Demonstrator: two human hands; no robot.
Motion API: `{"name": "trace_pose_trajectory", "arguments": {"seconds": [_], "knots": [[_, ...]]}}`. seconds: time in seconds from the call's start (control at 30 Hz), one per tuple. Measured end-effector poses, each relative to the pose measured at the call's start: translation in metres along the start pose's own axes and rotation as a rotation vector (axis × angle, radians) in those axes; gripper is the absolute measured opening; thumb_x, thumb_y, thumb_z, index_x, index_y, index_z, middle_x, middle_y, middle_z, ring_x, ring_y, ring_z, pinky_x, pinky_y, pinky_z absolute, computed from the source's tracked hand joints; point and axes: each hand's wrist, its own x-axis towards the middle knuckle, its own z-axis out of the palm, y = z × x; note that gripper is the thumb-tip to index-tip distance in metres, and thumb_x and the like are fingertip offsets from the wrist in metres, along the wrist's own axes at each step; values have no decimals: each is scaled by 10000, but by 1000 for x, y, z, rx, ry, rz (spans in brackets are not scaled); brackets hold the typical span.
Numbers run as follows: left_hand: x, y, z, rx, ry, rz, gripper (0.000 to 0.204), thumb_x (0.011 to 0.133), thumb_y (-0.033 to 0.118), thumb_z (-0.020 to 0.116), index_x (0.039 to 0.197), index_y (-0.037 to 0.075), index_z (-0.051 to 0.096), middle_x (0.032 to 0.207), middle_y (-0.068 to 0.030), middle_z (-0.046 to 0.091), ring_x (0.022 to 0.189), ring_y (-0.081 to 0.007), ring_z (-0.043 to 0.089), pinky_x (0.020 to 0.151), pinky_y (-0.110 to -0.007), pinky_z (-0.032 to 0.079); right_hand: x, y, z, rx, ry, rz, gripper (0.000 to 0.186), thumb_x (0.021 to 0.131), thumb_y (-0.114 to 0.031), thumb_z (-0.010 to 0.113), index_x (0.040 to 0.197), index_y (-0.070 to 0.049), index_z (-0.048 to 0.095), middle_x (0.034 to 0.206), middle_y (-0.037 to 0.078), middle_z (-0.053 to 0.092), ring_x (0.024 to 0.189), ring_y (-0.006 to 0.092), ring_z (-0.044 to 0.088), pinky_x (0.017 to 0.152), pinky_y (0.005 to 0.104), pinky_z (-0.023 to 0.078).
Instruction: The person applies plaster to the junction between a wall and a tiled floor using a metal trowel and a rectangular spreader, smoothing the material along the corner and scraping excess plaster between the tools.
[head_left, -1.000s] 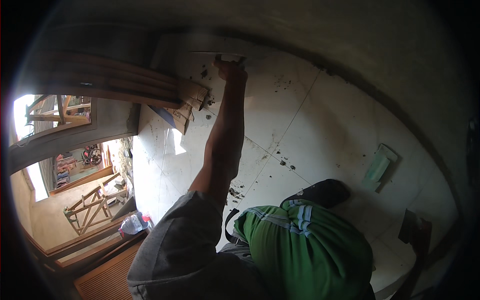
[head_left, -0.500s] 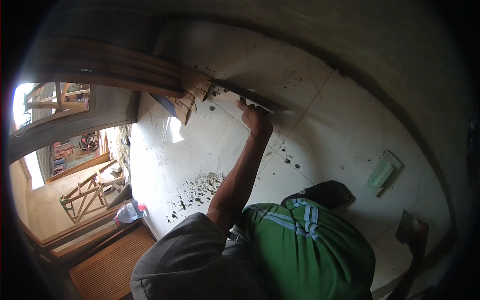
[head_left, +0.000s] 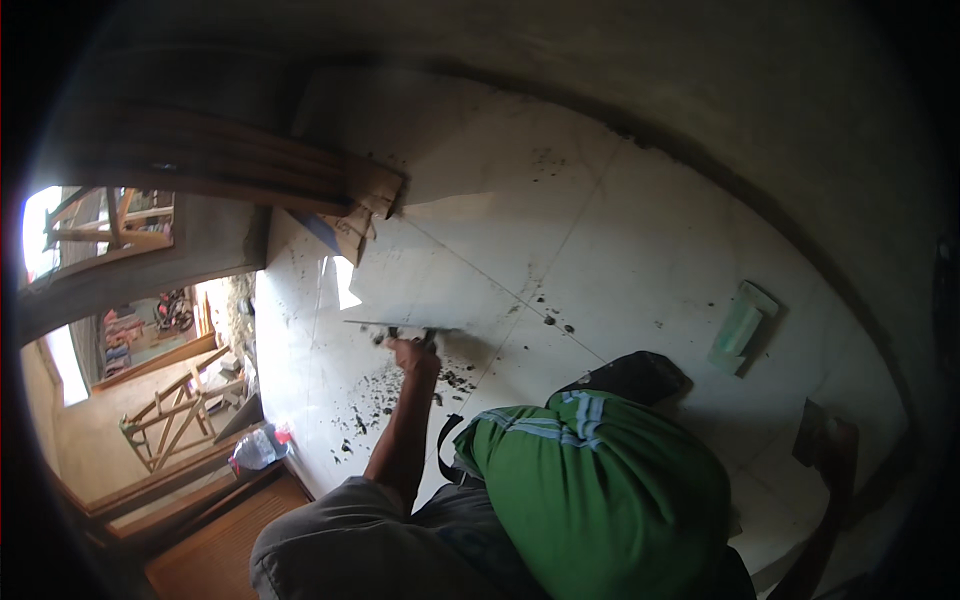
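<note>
Pale tiled floor spreads wide here, dark wall edge curving round it. Green-clad leg bent up in foreground, dark shoe planted just beyond. Here's long-bladed trowel, over floor left of shoe, left hand clamped on its handle, blade nearly edge-on. Pale green float lies off to right, untouched. Far right, in shadow: right hand, fingers wrapped round small dark-bladed tool. Smallest of all, dark crumbs, scattered thick just beside left forearm!
</note>
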Motion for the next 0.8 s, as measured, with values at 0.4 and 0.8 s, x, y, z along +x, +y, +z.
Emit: {"name": "trace_pose_trajectory", "arguments": {"seconds": [0.4, 0.8], "knots": [[-243, -62, 221, 1323, -1520, 510, 704, 1080, 634, 518, 975, -21, 753, 707, -105, 636, 678, -181, 577, 631, -366, 493, -25, -103, -69, 260, 0, -133, 260, 884, -181, 675, 783, 53, 620, 642, 166, 608, 571, 190, 560, 583, 396, 468], [-274, -71, 362, 1540, -1686, 902, 535, 1083, 550, 570, 1169, 76, 801, 818, -116, 696, 693, -204, 700, 618, -377, 547, -57, -61, -42, 84, 99, -215, 267, 924, -176, 720, 767, 15, 620, 654, 168, 570, 582, 258, 581, 590, 416, 448]]}}
